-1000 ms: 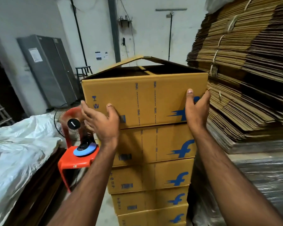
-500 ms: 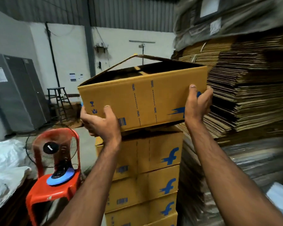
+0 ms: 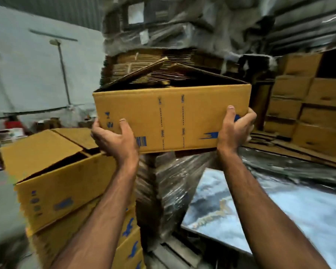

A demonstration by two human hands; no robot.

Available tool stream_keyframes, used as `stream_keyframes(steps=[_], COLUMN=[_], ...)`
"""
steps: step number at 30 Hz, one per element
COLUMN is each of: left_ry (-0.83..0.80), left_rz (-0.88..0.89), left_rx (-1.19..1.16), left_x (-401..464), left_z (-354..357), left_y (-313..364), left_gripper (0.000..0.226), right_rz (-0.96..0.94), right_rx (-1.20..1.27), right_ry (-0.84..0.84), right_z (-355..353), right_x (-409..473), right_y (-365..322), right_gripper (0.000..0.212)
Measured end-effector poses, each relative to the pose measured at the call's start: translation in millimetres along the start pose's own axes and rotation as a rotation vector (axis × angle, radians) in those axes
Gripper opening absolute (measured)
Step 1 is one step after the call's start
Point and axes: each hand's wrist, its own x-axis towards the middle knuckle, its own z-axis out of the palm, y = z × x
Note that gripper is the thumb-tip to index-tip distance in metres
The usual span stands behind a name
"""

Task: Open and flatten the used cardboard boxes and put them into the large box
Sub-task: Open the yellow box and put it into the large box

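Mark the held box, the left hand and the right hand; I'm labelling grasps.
held box (image 3: 171, 117): head view, front face.
left hand (image 3: 115, 140): head view, back of hand.
right hand (image 3: 234, 131): head view, back of hand.

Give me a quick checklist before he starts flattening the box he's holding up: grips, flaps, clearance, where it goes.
1. Left hand grips the lower left corner of the held box: ok.
2. Right hand grips the lower right corner: ok.
3. Box clear of the stack of boxes at lower left: ok, it is held in the air above it.
4. Top flaps open: partly, they stand raised and loose; ok.
5. Bottom flaps untaped: cannot tell, the underside is hidden.
6. Large box to receive it: cannot tell, none can be picked out in this blurred view.
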Motion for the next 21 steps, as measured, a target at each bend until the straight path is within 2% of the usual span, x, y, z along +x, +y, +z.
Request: stream_keyframes(steps=[4,11,17,21], left_ry=[-0.194,-0.468,-0.715,-0.842], left_rz=[-0.079,-0.206,-0.307,-0.452], left_rx=[-0.052,-0.098,-0.018,-0.03], left_x=[-65,-166,-231,-282], left_z=[43,114,171,215], left_y=[0,-18,-54,-89], left_gripper=[0.07,0.078,0.083,0.071], right_rz=[0.022,0.048,0.036,0.091], right_rx=[-0.154,-0.351,-0.494,-0.569], right_ry=[0.2,0.443,0.499,0.47], right_z=[-77,-176,-213,-242], right_x=[34,85,132,169], right_y=[24,72,124,170], right_gripper=[0.062,0.071,0.067,0.062])
